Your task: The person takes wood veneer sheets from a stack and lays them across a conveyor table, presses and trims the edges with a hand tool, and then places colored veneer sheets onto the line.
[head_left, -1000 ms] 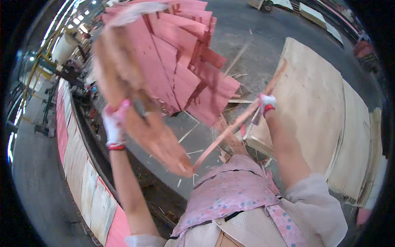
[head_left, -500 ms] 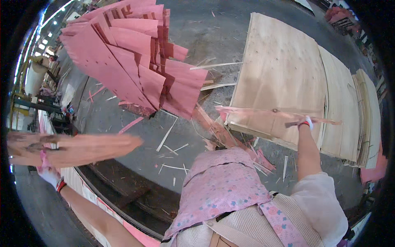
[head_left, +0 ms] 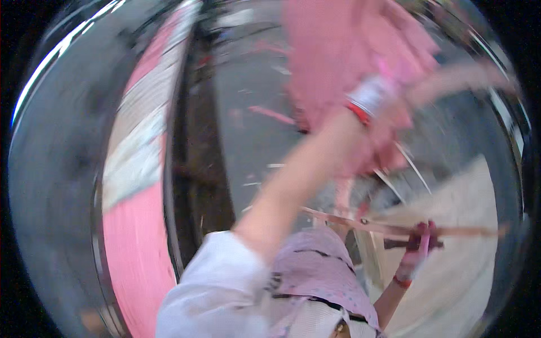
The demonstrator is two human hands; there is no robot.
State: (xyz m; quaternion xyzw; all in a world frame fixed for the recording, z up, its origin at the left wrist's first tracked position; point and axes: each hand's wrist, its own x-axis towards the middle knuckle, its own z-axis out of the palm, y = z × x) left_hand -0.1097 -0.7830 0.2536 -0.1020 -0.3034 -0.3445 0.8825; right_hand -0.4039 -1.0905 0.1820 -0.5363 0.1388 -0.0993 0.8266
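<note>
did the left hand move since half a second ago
Yes. The left hand has swung from far out at the picture's left edge up and across to the upper right, now in front of the pink veneer pile. The camera turned too.

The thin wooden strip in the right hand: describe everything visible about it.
The wooden strip is a long, thin, flat sliver of pale reddish-tan wood that looks like veneer. It lies almost level across the lower right of the view, slanting slightly down to the right, and its ends are blurred. The right hand, in a pink-and-white glove, closes round it near its right part. Behind it lie a pale sheet stack and the person's patterned apron. Whether it touches either cannot be told.
</note>
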